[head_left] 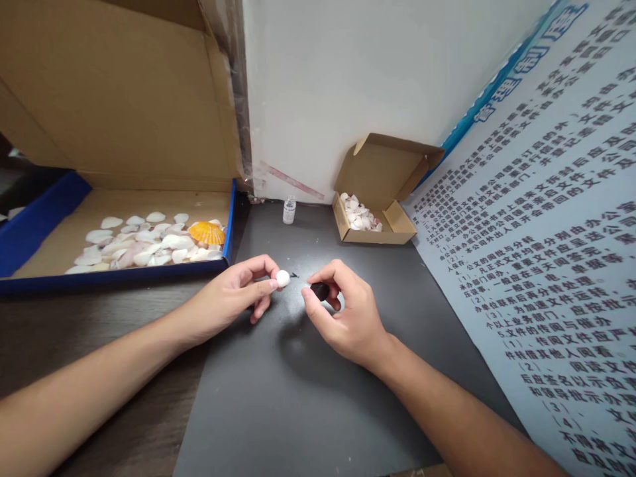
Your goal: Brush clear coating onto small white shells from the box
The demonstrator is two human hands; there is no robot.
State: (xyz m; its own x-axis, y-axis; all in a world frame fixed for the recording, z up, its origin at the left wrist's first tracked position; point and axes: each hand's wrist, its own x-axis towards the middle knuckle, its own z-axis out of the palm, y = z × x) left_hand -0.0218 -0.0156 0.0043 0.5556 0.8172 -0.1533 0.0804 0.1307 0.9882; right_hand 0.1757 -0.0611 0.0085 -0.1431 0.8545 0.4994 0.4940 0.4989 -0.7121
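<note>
My left hand (248, 287) pinches a small, smooth, white round piece (283, 279) between thumb and forefinger, just above the dark grey mat. Its exact kind does not show. Opposite it, my right hand (345, 308) has thumb and fingers curled round a small black rounded object (320, 291), partly hidden by the fingers. A gap separates the two pieces. Between them shows a short thin dark mark (295, 275); I cannot tell whether it lies on the mat or sticks out from the white piece. A small clear bottle (289, 211) with a pale label stands beyond my hands.
At left, a blue-edged cardboard box (230, 222) stands open with several white shells (144, 245) and an orange scallop shell (207, 232). A smaller open box (372, 236) at back right holds pale shells (358, 215). A printed board (546, 252) borders the mat (278, 417) on the right.
</note>
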